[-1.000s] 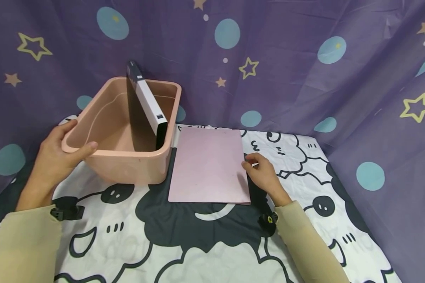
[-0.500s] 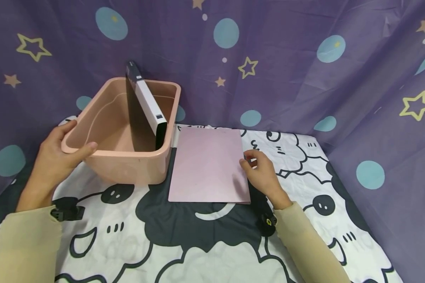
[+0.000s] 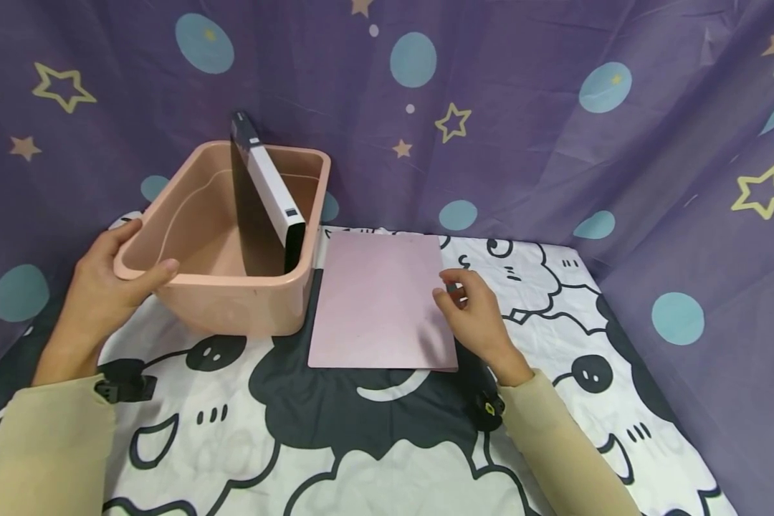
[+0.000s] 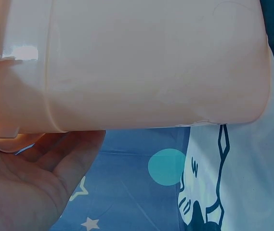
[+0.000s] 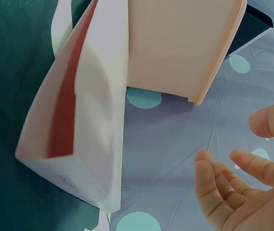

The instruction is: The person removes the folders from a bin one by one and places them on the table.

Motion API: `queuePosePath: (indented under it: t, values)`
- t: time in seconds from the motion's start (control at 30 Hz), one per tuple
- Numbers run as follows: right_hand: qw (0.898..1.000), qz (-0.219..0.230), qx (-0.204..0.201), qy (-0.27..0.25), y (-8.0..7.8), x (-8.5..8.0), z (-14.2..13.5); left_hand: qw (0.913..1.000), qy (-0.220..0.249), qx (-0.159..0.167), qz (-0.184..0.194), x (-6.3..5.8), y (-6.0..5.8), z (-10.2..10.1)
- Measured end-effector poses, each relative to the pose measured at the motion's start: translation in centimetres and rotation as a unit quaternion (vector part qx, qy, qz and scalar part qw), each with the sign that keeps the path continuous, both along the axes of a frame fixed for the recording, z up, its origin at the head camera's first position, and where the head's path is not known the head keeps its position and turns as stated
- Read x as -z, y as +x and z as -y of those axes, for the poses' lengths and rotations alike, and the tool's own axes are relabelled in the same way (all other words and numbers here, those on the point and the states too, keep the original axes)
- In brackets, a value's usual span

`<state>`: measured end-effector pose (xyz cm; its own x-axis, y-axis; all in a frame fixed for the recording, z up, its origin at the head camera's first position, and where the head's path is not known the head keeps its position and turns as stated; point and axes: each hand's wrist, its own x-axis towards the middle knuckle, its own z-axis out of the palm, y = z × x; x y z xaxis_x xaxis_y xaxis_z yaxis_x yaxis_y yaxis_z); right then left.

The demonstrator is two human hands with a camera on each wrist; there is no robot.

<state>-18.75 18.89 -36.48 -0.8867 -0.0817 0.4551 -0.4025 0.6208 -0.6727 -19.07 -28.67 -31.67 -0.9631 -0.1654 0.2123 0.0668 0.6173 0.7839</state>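
My left hand [image 3: 106, 283] grips the near left corner of a peach plastic bin [image 3: 232, 304], thumb over the front rim and fingers along the side. In the left wrist view, the hand [image 4: 35, 183] lies against the bin's outside [image 4: 146, 62]. Inside the bin leans a thin black-and-white box-like item [image 3: 274, 190]. To the right lies a flat pale pink box [image 3: 383, 301]; the right wrist view shows its slanted edge [image 5: 98, 120] with a reddish gap. Beside its right edge hovers my right hand [image 3: 480, 315], fingers loosely bent, thumb apart, holding nothing.
A black-and-white cartoon cloth [image 3: 387, 466] covers the table. Behind and to the right hangs a purple curtain [image 3: 522, 143] with stars and blue dots. The bin stands close to the curtain.
My right hand has shifted slightly up and left over the pink box's right edge. The left hand, the bin and both boxes look unchanged.
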Motion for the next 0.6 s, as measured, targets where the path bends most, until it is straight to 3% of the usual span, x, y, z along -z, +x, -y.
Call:
queuePosePath:
  t: [0.6]
  values:
    - [0.999,0.009,-0.030,-0.020,0.22,-0.28,0.98,1.0000,-0.002,-0.004,-0.002,0.00,0.02,-0.09]
